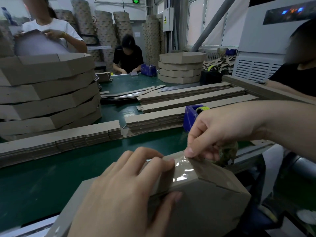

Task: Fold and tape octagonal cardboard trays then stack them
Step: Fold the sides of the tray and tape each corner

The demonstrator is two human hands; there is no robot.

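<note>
Fingers [150,157] of the left hand [123,190] curl over the top of the cardboard tray [205,202], thumb on its side, gripping it at the near edge of the green bench [42,185]; the right hand [220,132] pinches clear tape [181,170] onto the tray's corner; a blue tape holder [190,117] sits just behind; stacked trays [47,93] stand at the bench's left edge.

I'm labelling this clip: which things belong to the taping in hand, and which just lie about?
Job: tray, tape, dispenser, left hand, right hand.
Lying about: strips, stack, far stack, far dispenser.
</note>
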